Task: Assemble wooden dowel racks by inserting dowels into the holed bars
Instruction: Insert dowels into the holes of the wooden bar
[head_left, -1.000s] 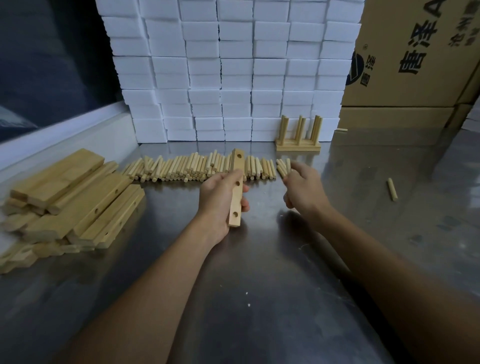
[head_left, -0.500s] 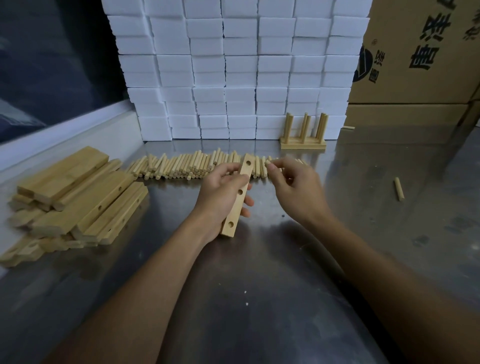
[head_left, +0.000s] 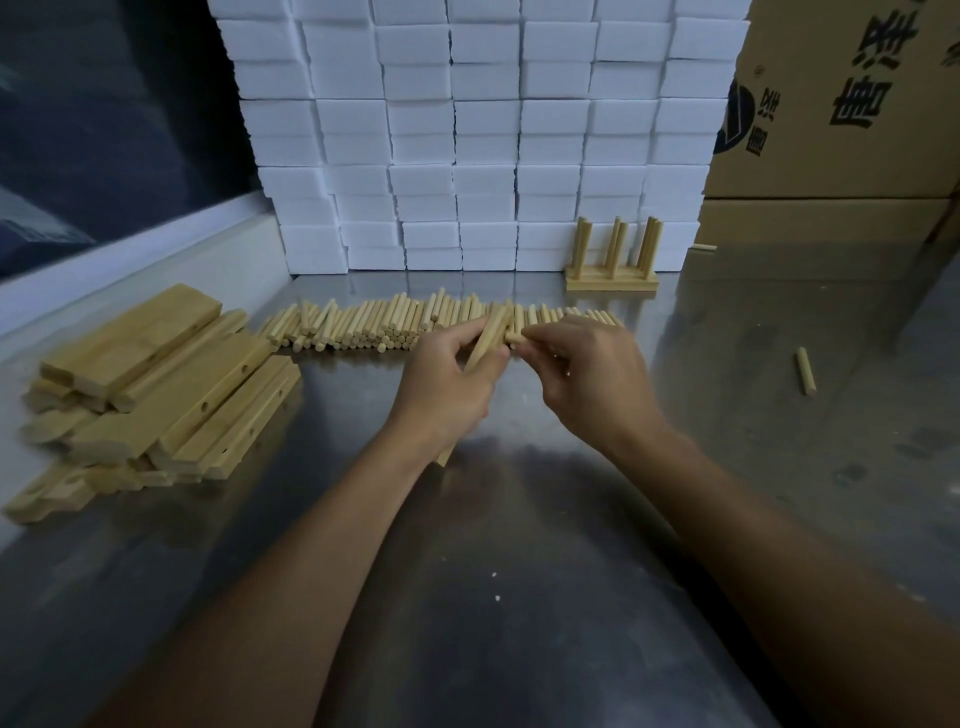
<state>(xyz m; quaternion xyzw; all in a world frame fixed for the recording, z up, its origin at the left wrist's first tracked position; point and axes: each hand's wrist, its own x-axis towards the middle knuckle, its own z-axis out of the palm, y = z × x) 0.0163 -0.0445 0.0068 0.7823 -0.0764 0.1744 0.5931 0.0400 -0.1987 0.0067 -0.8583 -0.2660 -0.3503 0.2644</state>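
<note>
Left hand (head_left: 449, 382) gripped pale holed wooden bar (head_left: 488, 338); right hand (head_left: 587, 374) fingers pinched short round wooden dowel (head_left: 515, 337) at its upper end. Insertion step, likely; next needs alignment with a hole, then pushing.

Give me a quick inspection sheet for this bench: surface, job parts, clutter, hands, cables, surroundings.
Surface: steel table, scuffed, small white specks.
Job's things: holed bar in left hand; dowel pinched by right hand at the bar; dowel row behind; bar stack on the left; finished rack at the back.
Clutter: stray dowel on the right; another at the back.
Grippers: both hands gripping.
Cables: nothing seen.
Surroundings: white blocks, cartons.
</note>
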